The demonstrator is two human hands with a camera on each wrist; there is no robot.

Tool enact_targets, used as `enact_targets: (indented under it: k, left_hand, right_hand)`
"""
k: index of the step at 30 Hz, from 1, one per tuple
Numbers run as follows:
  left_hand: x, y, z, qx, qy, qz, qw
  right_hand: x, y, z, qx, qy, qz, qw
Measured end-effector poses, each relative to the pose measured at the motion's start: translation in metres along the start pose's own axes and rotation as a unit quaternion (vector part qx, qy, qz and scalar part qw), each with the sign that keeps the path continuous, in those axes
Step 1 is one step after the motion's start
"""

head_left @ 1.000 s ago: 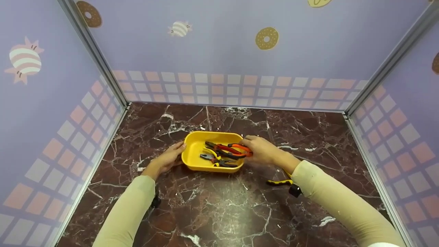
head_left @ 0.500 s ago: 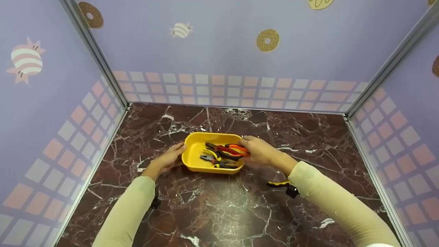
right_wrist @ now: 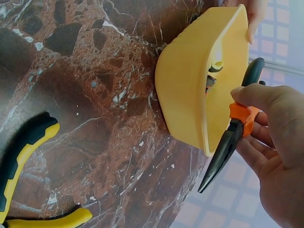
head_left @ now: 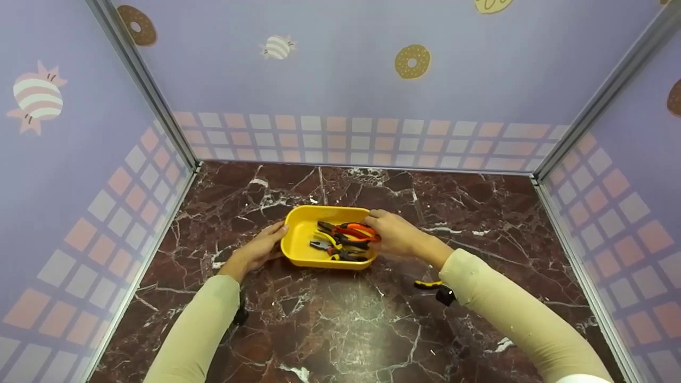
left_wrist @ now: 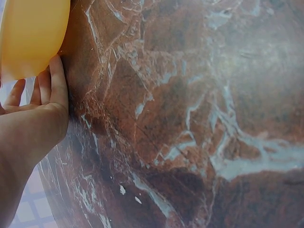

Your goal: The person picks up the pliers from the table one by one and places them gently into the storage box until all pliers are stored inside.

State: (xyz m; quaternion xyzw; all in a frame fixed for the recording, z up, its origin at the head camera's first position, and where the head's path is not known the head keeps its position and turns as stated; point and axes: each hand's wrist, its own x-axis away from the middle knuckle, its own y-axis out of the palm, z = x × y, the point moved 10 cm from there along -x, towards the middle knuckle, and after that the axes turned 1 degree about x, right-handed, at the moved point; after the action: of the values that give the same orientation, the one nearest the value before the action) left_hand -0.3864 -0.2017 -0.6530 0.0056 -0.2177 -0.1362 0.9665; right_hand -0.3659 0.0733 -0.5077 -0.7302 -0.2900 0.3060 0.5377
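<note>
A yellow plastic box [head_left: 300, 261] stands on the dark marbled surface, with several pliers lying inside. My left hand [head_left: 258, 249] touches its left end. In the left wrist view the fingers [left_wrist: 57, 83] look fairly straight against the outer wall. My right hand [head_left: 396, 234] is at the right end and grips long-nose pliers [right_wrist: 227, 142] with orange-and-black handles. Their dark jaws point down, seen in the right wrist view beside the rim. In the box are red-handled pliers [head_left: 355, 231] and yellow-handled pliers [head_left: 321, 245], partly overlapping.
A tool with yellow-and-black handles [right_wrist: 29, 154] lies right of the box, partly hidden under the right forearm in the head view. Purple printed panels [head_left: 340, 80] enclose the surface at the back and both sides.
My right hand has shifted slightly left, bringing the orange-handled pliers further over the box. More of the tool lying at right shows beside my sleeve. My left hand and the box have hardly moved.
</note>
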Motion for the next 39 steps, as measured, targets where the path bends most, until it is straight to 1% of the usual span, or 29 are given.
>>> enact_targets:
  k: [4,9,16,25,31,39]
  left_hand:
    - [0.001,0.000,0.000,0.006,0.001,-0.004,1.0000]
    - [0.002,0.000,0.000,0.011,0.000,-0.002,0.9999]
    - [0.002,0.001,0.002,0.014,0.000,0.002,0.9999]
    - [0.003,0.003,0.003,0.017,0.005,-0.005,0.9998]
    - [0.003,0.002,0.002,0.017,0.001,-0.001,0.9998]
    - [0.002,0.002,0.002,0.020,0.002,-0.007,0.9998]
  right_hand:
    - [-0.002,0.001,-0.003,-0.004,-0.005,-0.002,1.0000]
    - [-0.004,0.004,-0.007,0.005,-0.007,-0.010,0.9999]
    - [-0.009,0.010,-0.010,-0.007,0.003,-0.022,0.9997]
    - [-0.014,0.013,-0.015,-0.018,0.005,-0.019,0.9996]
    - [-0.018,0.015,-0.017,-0.022,0.006,-0.017,0.9996]
    - [-0.022,0.019,-0.019,-0.024,0.009,-0.018,0.9995]
